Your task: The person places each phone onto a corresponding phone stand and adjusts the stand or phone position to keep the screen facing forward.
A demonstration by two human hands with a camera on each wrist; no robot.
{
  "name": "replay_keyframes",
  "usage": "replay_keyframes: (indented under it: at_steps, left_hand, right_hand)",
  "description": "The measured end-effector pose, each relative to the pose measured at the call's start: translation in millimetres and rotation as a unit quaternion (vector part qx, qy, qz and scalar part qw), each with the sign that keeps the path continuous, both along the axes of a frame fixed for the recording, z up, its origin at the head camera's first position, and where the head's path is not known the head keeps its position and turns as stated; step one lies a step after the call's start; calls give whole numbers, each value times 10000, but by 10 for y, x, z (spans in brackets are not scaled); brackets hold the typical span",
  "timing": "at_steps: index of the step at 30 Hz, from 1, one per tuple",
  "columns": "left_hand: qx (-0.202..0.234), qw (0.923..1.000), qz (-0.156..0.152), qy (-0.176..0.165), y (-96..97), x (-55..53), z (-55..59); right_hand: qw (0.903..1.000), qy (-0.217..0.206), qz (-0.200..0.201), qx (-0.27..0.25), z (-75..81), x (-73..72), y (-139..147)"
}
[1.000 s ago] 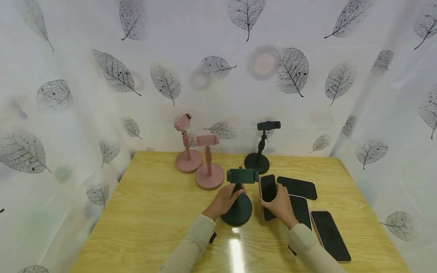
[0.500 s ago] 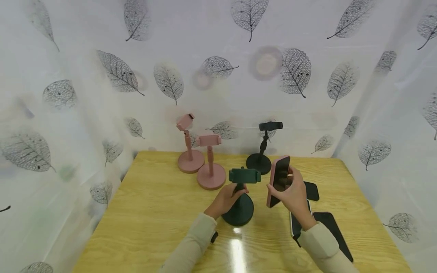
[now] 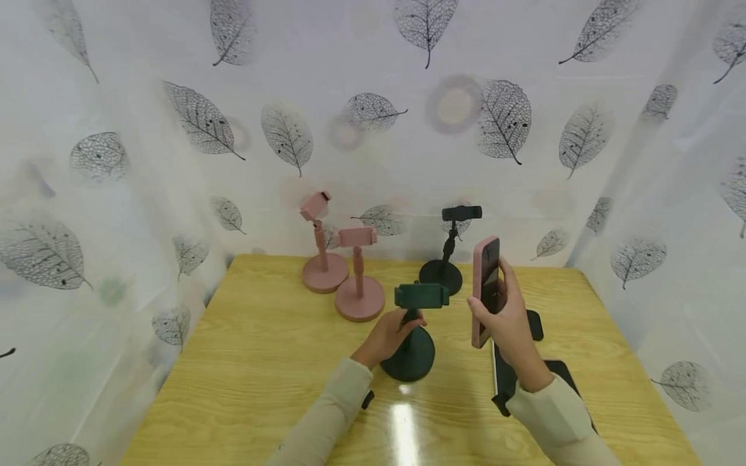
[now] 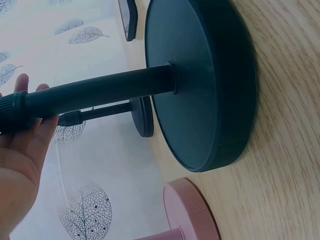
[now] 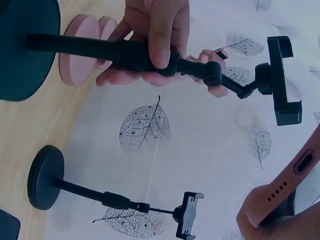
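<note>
My left hand (image 3: 387,336) grips the pole of a dark green phone stand (image 3: 412,356), whose round base is on the table. The stand's clamp (image 5: 285,82), seen side-on in the right wrist view, holds nothing. To the right of the stand, my right hand (image 3: 511,323) holds a pink-edged phone (image 3: 486,278) upright above the table. The thumb lies along its near side, and the dark face is turned partly to the right. In the left wrist view, the green pole (image 4: 100,92) crosses in front of my left fingers.
Two pink phone stands (image 3: 359,303) (image 3: 325,278) stand at the back left. A black phone stand (image 3: 432,277) is behind the green one. Several dark phones (image 3: 504,375) lie at the right, partly hidden under my right arm. A leaf-print curtain (image 3: 373,168) closes off the back.
My right hand has lifted the pink-edged phone off the table, moved it right and tilted it upright. My left hand keeps its hold on the green stand, which has hardly moved.
</note>
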State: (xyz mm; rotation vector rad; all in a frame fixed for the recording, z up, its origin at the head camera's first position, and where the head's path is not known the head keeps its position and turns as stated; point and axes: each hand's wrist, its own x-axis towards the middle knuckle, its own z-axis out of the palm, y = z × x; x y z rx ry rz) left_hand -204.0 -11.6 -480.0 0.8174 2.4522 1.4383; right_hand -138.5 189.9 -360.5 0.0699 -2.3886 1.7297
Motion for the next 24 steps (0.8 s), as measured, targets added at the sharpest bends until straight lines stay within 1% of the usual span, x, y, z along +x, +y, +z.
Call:
replay_keyframes:
  at_steps: [2, 4, 6, 7, 9, 12, 15, 17, 20, 22, 24]
  left_hand:
    - [12, 10000, 5, -11, 1, 7, -5]
    - [-3, 10000, 34, -8, 5, 9, -10]
    - [-19, 10000, 58, 49, 10, 7, -11]
    - [-31, 9999, 66, 75, 14, 3, -12]
    - [-36, 9999, 68, 94, 20, -6, -7]
    - [-63, 9999, 28, 120, 37, -13, 1]
    - [-170, 9997, 26, 198, 45, -23, 0]
    - [-282, 9993, 96, 212, 45, -30, -4]
    - [-517, 9983, 234, 98, 41, -41, -1]
    - [-657, 9974, 287, 57, 37, -42, 0]
    - [-747, 9969, 251, 83, 35, -36, -4]
  right_hand:
    - [9992, -352, 165, 45, 10, 15, -17]
    - [9978, -606, 199, 158, 33, 40, -45]
    - [9971, -682, 128, 313, 69, 68, -87]
    - [9970, -651, 84, 418, 89, 86, -111]
    - [9963, -456, -40, 724, 130, 122, -172]
    - [9951, 122, -242, 947, 176, 185, -293]
    - [9928, 730, -417, 851, 193, 209, -423]
    - [9912, 1020, -458, 713, 185, 191, -501]
    - [9898, 1217, -407, 613, 140, 125, -594]
    - [9901, 1218, -344, 599, 91, 81, -640]
    - [9902, 1202, -343, 617, 29, 45, -674]
